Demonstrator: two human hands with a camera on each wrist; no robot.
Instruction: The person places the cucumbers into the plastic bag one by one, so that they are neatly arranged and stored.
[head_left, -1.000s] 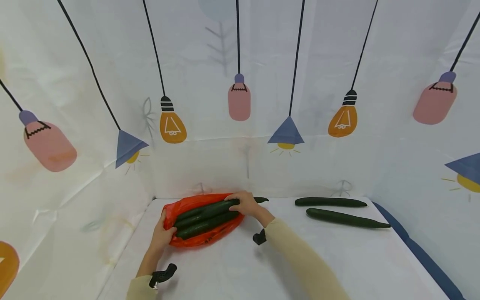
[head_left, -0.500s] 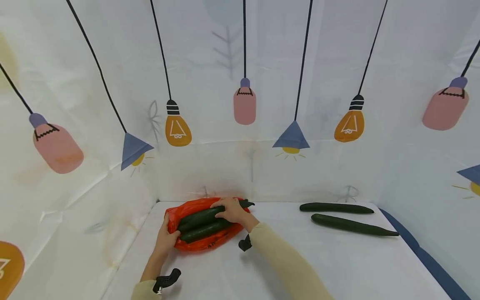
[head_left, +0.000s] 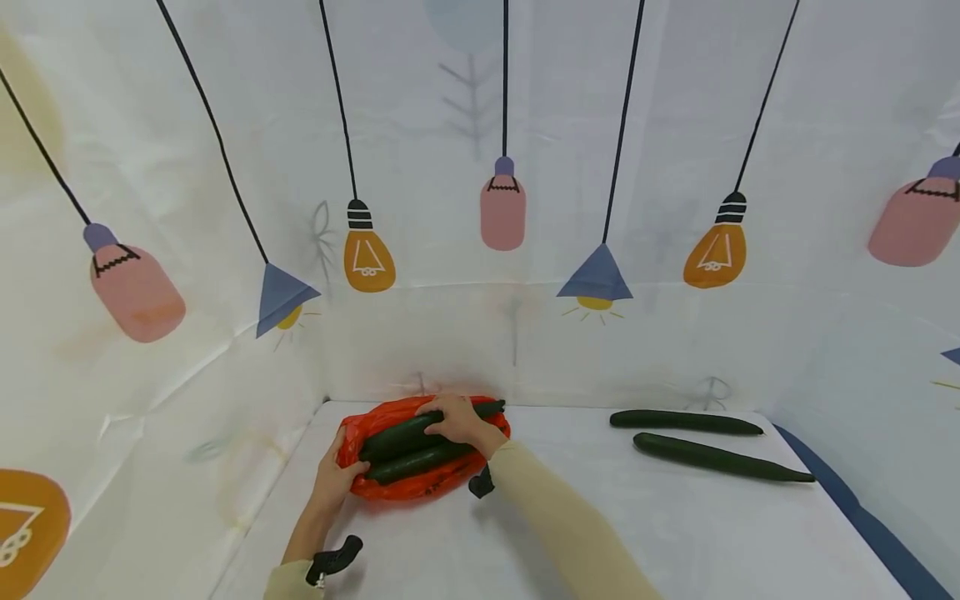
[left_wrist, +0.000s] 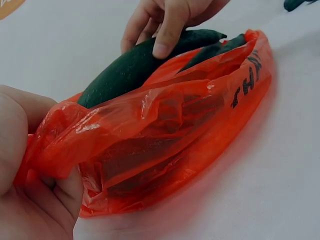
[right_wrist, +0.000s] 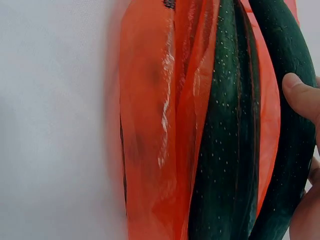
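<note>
An orange-red plastic bag (head_left: 427, 479) lies on the white table near the back wall with dark green cucumbers in it. My left hand (head_left: 339, 473) grips the bag's bunched left end (left_wrist: 55, 135). My right hand (head_left: 452, 418) holds the top cucumber (head_left: 397, 432), fingers curled over it (left_wrist: 165, 30). In the right wrist view that cucumber (right_wrist: 287, 90) lies beside another cucumber (right_wrist: 225, 150) wrapped in the bag's film (right_wrist: 150, 125), with my fingertip (right_wrist: 301, 96) on it.
Two more long cucumbers lie loose on the table to the right, one (head_left: 686, 422) nearer the back wall and one (head_left: 722, 457) in front of it. White cloth walls printed with hanging lamps close the table (head_left: 675, 533) at back and sides.
My right hand has slid the top cucumber leftwards, further into the bag; its tip no longer sticks out past the bag's right end. My left hand has kept its hold.
</note>
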